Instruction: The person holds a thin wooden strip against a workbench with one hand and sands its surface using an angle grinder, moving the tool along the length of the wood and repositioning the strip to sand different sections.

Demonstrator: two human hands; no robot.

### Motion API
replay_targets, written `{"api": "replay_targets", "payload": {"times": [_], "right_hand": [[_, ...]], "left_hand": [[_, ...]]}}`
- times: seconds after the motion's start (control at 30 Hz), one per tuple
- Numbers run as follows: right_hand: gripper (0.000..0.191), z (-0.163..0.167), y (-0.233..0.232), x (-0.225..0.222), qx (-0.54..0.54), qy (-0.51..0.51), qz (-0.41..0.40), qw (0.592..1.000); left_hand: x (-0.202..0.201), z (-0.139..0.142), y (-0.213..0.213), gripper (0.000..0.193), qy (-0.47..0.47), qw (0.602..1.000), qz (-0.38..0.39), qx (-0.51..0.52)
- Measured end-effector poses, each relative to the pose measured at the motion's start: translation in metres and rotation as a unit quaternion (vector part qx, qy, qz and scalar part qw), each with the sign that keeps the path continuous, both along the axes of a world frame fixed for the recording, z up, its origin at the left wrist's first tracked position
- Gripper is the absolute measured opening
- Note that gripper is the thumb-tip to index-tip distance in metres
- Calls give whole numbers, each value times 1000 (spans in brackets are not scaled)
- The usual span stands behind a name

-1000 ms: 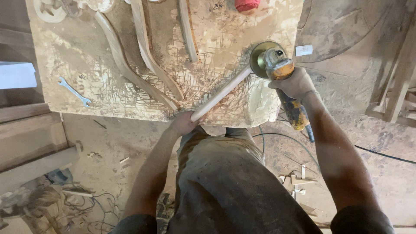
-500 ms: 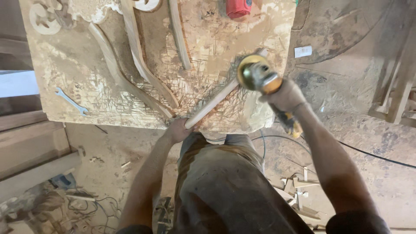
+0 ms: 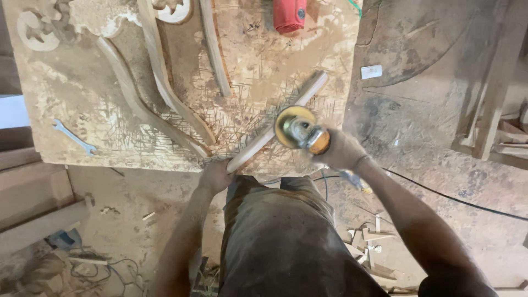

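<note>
At the near edge of the table, a long, slim, slightly curved wooden strip lay slantwise, its lower end at the edge just in front of the person and its upper end pointing away to the right, toward the table's right side. The left hand was closed around the lower end of this strip and pressed it down on the board; the fingers were curled tight, with no gap that I could see. The right hand was wrapped fully around the body of an angle grinder, and its round sanding disc sat on the middle part of the strip, or just above it; the picture was a little blurred there, so I cannot say if it truly touched. As for the progress, I judge that the smoothing of this piece was in the middle: the strip looked pale and rather even along its length, but how much of its surface was already finished cannot be told from this view. Three other curved wooden pieces lay further back on the table, well apart from the disc, and nothing shows if they were sanded or not. Wood dust covered the table and the floor. A small wrench lay at the left side, and a red tool stood at the far edge. The black cable ran over the floor on the right.
</note>
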State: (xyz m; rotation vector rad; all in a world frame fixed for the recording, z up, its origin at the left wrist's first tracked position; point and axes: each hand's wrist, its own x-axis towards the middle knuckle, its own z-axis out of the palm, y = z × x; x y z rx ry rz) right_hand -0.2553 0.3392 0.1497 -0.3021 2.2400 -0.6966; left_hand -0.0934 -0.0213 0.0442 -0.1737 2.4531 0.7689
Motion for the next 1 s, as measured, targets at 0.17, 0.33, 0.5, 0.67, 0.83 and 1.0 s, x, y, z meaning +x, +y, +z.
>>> {"api": "replay_targets", "payload": {"times": [0.17, 0.33, 0.5, 0.67, 0.83, 1.0], "right_hand": [[54, -11, 51, -82, 71, -41, -158, 984], [54, 2, 46, -82, 82, -86, -146, 982], [58, 10, -5, -4, 113, -52, 30, 992], [52, 7, 7, -31, 96, -53, 5, 994], [50, 15, 37, -81, 114, -126, -214, 962], [52, 26, -8, -43, 126, -85, -40, 987]], "left_hand": [[10, -2, 2, 28, 14, 999, 26, -23], [10, 2, 6, 37, 40, 998, 21, -33], [12, 1, 9, 33, 32, 998, 0, -61], [12, -3, 8, 35, 2, 996, -19, -83], [16, -6, 6, 37, 26, 994, -48, -93], [15, -11, 6, 39, 44, 993, -26, -103]]}}
